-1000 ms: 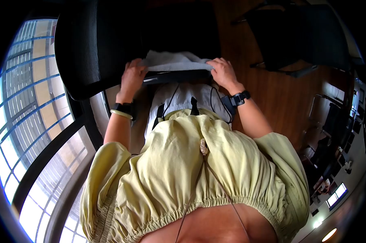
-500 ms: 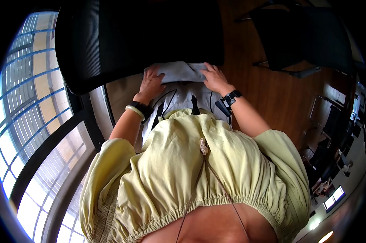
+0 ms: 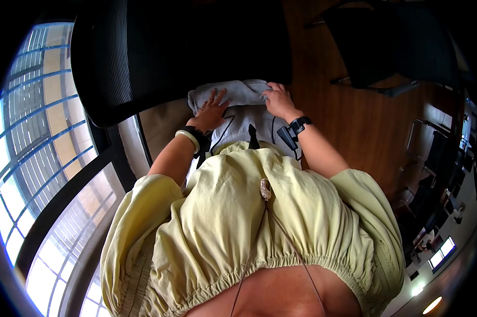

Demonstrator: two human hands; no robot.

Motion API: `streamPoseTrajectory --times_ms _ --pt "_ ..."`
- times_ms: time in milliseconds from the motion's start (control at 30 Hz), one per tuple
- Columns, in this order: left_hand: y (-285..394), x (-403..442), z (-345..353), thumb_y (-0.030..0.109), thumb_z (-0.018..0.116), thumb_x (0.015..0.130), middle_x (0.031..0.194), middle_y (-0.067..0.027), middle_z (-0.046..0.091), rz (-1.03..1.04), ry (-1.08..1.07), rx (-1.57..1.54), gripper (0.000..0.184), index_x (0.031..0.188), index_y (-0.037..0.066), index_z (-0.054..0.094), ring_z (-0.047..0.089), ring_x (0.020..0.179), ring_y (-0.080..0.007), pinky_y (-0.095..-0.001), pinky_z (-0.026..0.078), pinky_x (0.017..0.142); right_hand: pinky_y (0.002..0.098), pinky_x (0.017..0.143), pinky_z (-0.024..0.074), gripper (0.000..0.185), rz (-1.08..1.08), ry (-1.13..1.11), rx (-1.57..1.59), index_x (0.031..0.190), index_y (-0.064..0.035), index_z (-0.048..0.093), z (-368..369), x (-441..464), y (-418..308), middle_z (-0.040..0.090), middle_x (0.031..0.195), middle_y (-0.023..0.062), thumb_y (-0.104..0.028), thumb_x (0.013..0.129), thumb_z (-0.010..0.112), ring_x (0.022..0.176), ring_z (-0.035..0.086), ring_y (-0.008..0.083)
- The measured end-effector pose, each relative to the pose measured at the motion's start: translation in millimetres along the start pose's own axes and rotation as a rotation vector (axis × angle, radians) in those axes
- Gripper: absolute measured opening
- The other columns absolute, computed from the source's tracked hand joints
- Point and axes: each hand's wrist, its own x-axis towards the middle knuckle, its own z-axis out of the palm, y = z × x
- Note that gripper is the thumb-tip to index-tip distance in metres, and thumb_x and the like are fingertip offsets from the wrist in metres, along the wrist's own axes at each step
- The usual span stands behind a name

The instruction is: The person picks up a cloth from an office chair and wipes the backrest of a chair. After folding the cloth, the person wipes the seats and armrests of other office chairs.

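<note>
A folded grey cloth [image 3: 242, 89] lies along the near edge of the dark surface, just beyond my light-coloured trousers [image 3: 246, 117]. My left hand [image 3: 211, 112] rests on its left half, palm down with the fingers spread. At the cloth's right end, my right hand [image 3: 280, 103] has its fingers bent around the edge, thumb side toward the middle. Each wrist wears a black strap, and a pale bangle [image 3: 187, 138] sits beside the left one.
The large black surface [image 3: 206, 47] fills the area ahead. Barred windows [image 3: 43, 116] stand at left. To the right are a wooden floor [image 3: 344, 127] and dark chairs [image 3: 391, 53]. Black cords hang near my wrists and lap.
My left hand has moved right and inward from the cloth's left end, flattening onto it. More of the cloth's left end shows. The right hand has stayed at the right end, its fingers shifting slightly.
</note>
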Motion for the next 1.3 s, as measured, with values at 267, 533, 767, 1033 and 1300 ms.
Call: streamPoseTrajectory --times_ms 267,533,767,1033,1300 --pt "-3 -2 6 0.021 0.067 0.081 0.159 -0.0091 0.005 0.008 0.021 0.000 0.071 0.145 0.018 0.037 0.002 0.146 -0.0362 -0.0507 0.021 0.115 0.0488 0.096 0.0404 0.029 0.019 0.137 0.122 0.108 -0.0020 0.064 -9 10 18 0.052 0.125 0.0094 -0.011 0.082 0.055 0.116 0.045 0.0338" --pt "5 -3 6 0.023 0.068 0.081 0.159 -0.0110 0.004 -0.003 0.044 0.018 0.072 0.145 0.018 0.035 0.004 0.145 -0.0394 -0.0553 0.023 0.113 0.0439 0.108 0.0332 0.051 0.310 0.085 0.153 0.128 -0.0026 0.053 -18 22 50 0.047 0.139 0.0140 -0.025 0.083 0.061 0.129 0.041 0.0341" --pt "14 -3 -8 0.023 0.068 0.082 0.160 -0.0094 -0.002 -0.050 -0.065 0.018 0.077 0.149 0.020 0.029 -0.003 0.146 -0.0368 -0.0533 0.019 0.115 0.0407 0.089 0.0505 0.069 0.691 -0.071 0.397 0.106 0.0051 0.059 12 11 39 0.063 0.112 0.0240 -0.052 0.071 0.075 0.108 0.061 0.0346" --pt "19 -5 -19 0.019 0.069 0.081 0.160 -0.0093 -0.003 -0.048 -0.100 -0.024 0.078 0.149 0.021 0.030 -0.005 0.146 -0.0347 -0.0507 0.018 0.116 0.0389 0.077 0.0530 0.020 0.724 0.009 1.709 0.090 -0.0005 0.064 39 -3 45 0.062 0.095 0.0108 -0.012 0.075 0.072 0.090 0.059 0.0237" --pt "23 -5 -20 0.018 0.071 0.080 0.160 -0.0094 -0.004 -0.057 -0.108 -0.026 0.081 0.149 0.021 0.030 -0.005 0.146 -0.0360 -0.0509 0.019 0.116 0.0401 0.079 0.0477 0.008 0.751 -0.063 2.037 0.076 -0.0018 0.058 56 -11 45 0.058 0.088 0.0108 0.004 0.071 0.060 0.084 0.056 0.0254"
